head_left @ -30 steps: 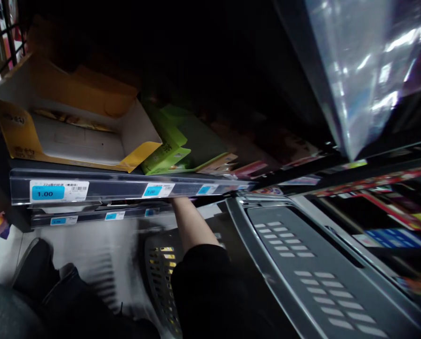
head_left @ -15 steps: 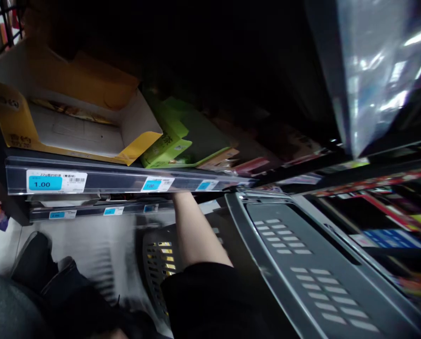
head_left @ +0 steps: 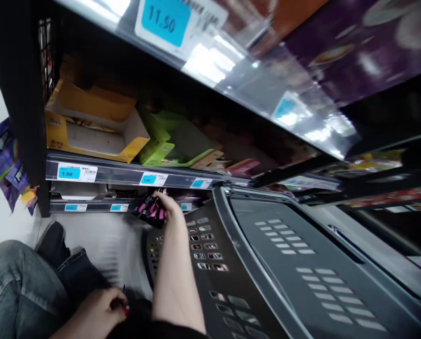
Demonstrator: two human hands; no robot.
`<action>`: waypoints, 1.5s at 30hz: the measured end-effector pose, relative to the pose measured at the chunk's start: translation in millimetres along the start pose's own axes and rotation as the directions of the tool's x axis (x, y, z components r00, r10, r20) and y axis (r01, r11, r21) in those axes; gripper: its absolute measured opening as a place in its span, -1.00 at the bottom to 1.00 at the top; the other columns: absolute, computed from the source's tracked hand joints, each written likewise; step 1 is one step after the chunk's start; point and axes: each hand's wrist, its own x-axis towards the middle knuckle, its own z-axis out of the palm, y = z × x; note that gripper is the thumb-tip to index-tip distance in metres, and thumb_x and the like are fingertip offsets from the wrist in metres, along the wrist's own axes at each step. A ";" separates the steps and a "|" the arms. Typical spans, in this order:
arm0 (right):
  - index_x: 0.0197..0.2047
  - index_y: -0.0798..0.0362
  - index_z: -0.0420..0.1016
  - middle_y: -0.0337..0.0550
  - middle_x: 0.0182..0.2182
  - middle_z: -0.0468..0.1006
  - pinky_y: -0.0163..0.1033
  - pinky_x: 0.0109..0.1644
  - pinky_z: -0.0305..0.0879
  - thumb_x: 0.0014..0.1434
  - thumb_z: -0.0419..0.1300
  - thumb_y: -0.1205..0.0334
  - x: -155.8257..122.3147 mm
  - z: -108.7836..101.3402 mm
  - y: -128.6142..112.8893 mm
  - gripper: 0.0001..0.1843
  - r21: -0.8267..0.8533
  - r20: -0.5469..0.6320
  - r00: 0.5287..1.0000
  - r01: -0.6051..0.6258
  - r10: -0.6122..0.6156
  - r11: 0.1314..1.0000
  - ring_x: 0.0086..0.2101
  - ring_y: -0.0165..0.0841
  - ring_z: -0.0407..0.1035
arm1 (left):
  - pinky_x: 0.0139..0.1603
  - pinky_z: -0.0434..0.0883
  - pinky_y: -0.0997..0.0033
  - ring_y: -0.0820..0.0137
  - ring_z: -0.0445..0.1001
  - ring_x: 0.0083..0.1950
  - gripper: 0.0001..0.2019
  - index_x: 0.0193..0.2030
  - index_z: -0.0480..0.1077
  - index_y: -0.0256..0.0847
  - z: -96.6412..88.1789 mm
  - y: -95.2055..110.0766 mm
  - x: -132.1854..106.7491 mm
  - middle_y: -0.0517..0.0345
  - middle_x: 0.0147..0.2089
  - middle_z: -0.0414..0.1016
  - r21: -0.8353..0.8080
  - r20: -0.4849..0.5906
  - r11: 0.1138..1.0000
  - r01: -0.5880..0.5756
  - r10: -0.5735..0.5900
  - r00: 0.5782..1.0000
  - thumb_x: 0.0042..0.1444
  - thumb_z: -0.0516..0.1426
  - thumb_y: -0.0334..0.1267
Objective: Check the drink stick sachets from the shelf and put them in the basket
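Note:
My right hand (head_left: 168,203) reaches down to the front of the lowest shelf, its fingers closed on a dark box of black-and-pink packets (head_left: 149,209). The box is tilted at the shelf's edge, and part of it is hidden by my hand. My left hand (head_left: 102,308) is low beside my bent knee, fingers curled inward. A thin dark tip and a small red spot show at its fingers; what it holds, if anything, I cannot make out. A dark plastic shopping basket (head_left: 231,245) stands just right of my right forearm.
On the shelf above are a torn-open yellow carton (head_left: 125,148) and a green carton (head_left: 157,153). A price strip (head_left: 125,169) runs along its edge. Higher up, a shelf edge (head_left: 231,70) juts overhead. Purple snack bags (head_left: 9,160) hang at left.
My right hand has come out from under the shelf, bringing the box of black-and-pink packets into sight. My left hand now shows more fully. The view has shifted, revealing the upper shelf.

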 end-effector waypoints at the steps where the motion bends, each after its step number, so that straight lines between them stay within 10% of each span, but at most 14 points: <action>1: -0.28 0.20 0.40 -0.23 -0.44 0.45 -0.33 -0.41 0.35 0.23 0.13 0.20 -14.1 -0.8 11.9 -0.80 0.050 0.028 0.999 -0.045 0.043 0.998 -0.50 -0.50 0.35 | -0.43 0.22 0.44 0.30 0.44 -0.38 -0.70 -0.20 0.46 -0.26 -1.7 -0.6 0.7 0.01 -0.33 0.55 -0.039 -0.001 0.999 0.022 -0.022 1.000 -0.04 0.03 -0.23; 5: -0.41 0.18 0.39 -0.19 -0.53 0.47 -0.28 -0.39 0.37 -0.01 0.22 0.28 -91.0 -8.8 68.3 -0.87 0.251 0.145 0.984 -0.138 0.104 0.958 -0.51 -0.40 0.40 | -0.48 0.27 0.46 0.39 0.41 -0.49 -0.70 -0.36 0.45 -0.27 -11.3 -0.6 2.1 0.01 -0.39 0.53 -0.192 0.177 0.969 0.153 -0.119 0.977 -0.06 -0.01 -0.14; 8: -0.36 0.11 0.41 -0.18 -0.49 0.52 -0.21 -0.33 0.40 -0.25 0.28 0.22 -155.1 -20.6 107.6 -0.69 0.392 0.187 0.981 -0.124 0.053 0.912 -0.45 -0.28 0.44 | -0.45 0.35 0.37 0.33 0.47 -0.50 -0.62 -0.43 0.51 -0.31 -21.8 8.4 -8.5 -0.07 -0.42 0.54 -0.221 0.454 0.932 0.286 -0.161 0.876 -0.05 -0.05 -0.11; 12: -0.21 0.05 0.43 -0.12 -0.34 0.56 -0.10 -0.16 0.37 -0.20 0.30 0.13 -210.2 -47.7 123.5 -0.58 0.355 0.126 0.941 0.253 -0.314 0.900 -0.33 -0.21 0.45 | -0.38 0.38 0.28 0.23 0.55 -0.35 -0.62 -0.12 0.50 -0.31 -37.0 23.3 -31.4 -0.08 -0.25 0.58 -0.212 0.703 0.913 0.350 -0.107 0.703 0.01 -0.03 -0.26; 14: -0.14 0.03 0.41 -0.08 -0.26 0.55 -0.08 -0.12 0.33 -0.08 0.26 0.18 -224.5 -61.4 111.0 -0.62 0.178 0.065 0.747 0.643 -0.661 0.745 -0.25 -0.19 0.44 | -0.30 0.38 0.25 0.21 0.55 -0.27 -0.61 -0.01 0.44 -0.33 -41.3 28.2 -39.0 -0.10 -0.18 0.57 -0.269 0.752 0.903 0.335 -0.020 0.659 0.09 -0.03 -0.24; 16: -0.08 0.01 0.37 -0.09 -0.22 0.54 -0.05 -0.04 0.26 0.05 0.15 0.27 -236.2 -69.8 90.9 -0.69 -0.013 0.135 0.400 0.916 -0.907 0.402 -0.21 -0.22 0.41 | -0.16 0.37 0.14 0.11 0.54 -0.16 -0.48 0.00 0.42 -0.42 -41.7 31.9 -43.1 -0.21 -0.14 0.55 -0.413 0.735 0.851 0.325 0.100 0.670 0.17 -0.08 -0.01; 19: -0.13 -0.02 0.38 -0.17 -0.22 0.54 0.01 0.10 0.04 0.17 0.07 0.37 -252.1 -68.1 65.0 -0.79 -0.207 0.389 -0.087 0.962 -0.917 -0.179 -0.15 -0.27 0.35 | 0.03 0.26 -0.04 -0.05 0.47 -0.04 -0.17 -0.03 0.41 -0.49 -38.1 35.8 -47.1 -0.34 -0.09 0.51 -0.670 0.554 0.703 0.237 0.262 0.790 0.03 -0.14 0.35; 22: -0.18 -0.09 0.42 -0.22 -0.11 0.50 -0.03 0.13 -0.04 0.17 0.14 0.33 -259.0 -53.6 59.0 -0.84 -0.289 0.526 -0.284 0.827 -0.802 -0.482 -0.05 -0.25 0.25 | 0.07 0.22 -0.11 -0.11 0.44 -0.01 -0.19 -0.02 0.39 -0.44 -35.3 35.8 -52.3 -0.32 -0.10 0.52 -0.744 0.376 0.660 0.106 0.282 0.883 -0.18 0.15 0.31; 25: -0.12 -0.10 0.42 -0.17 -0.05 0.44 -0.02 0.12 -0.04 0.17 0.15 0.27 -252.7 -37.1 64.4 -0.81 -0.354 0.552 -0.240 0.800 -0.798 -0.486 -0.01 -0.19 0.17 | 0.03 0.28 -0.09 -0.06 0.48 -0.06 -0.39 -0.05 0.39 -0.38 -33.8 34.1 -55.9 -0.19 -0.20 0.56 -0.749 0.234 0.663 0.008 0.252 0.939 -0.25 0.34 -0.08; 28: -0.07 0.02 0.40 -0.04 -0.11 0.42 -0.02 0.04 0.07 0.13 0.14 0.33 -240.9 -28.2 62.9 -0.74 -0.446 0.544 -0.063 0.823 -0.837 -0.351 -0.07 -0.16 0.18 | -0.06 0.37 0.00 0.02 0.53 -0.18 -0.45 -0.09 0.39 -0.34 -32.3 36.7 -56.1 -0.05 -0.34 0.58 -0.749 0.084 0.655 -0.098 0.240 0.967 -0.35 0.30 -0.40; 33: 0.18 0.07 0.20 0.10 -0.01 0.29 -0.03 -0.03 0.28 -0.02 -0.03 0.59 -233.4 -29.1 47.7 -0.34 -0.312 0.420 0.378 0.914 -0.825 0.260 -0.08 -0.18 0.27 | -0.29 0.43 0.25 0.15 0.55 -0.34 -0.52 -0.19 0.41 -0.33 -33.4 48.5 -60.1 0.05 -0.45 0.56 -0.691 -0.112 0.690 -0.213 0.189 0.976 -0.42 0.19 -0.50; 37: 0.10 0.09 0.22 0.01 -0.18 0.44 -0.13 -0.19 0.40 0.14 -0.06 0.43 -241.3 -15.8 64.1 -0.57 -0.044 0.305 0.635 0.754 -0.710 0.656 -0.32 -0.29 0.41 | -0.33 0.39 0.41 0.25 0.53 -0.32 -0.50 -0.18 0.40 -0.30 -32.4 51.9 -58.8 0.09 -0.38 0.58 -0.600 -0.298 0.741 -0.300 0.141 0.944 -0.40 0.25 -0.52; 45: -0.06 0.02 0.44 0.00 -0.15 0.51 -0.11 -0.15 0.40 0.16 0.09 0.19 -228.4 15.5 113.9 -0.72 0.019 0.181 0.799 0.581 -0.574 0.814 -0.21 -0.17 0.46 | -0.33 0.39 0.43 0.36 0.46 -0.39 -0.45 -0.28 0.28 -0.26 -24.3 22.1 -15.3 0.18 -0.42 0.53 -0.397 -0.555 0.846 -0.356 0.087 0.827 -0.50 0.38 -0.47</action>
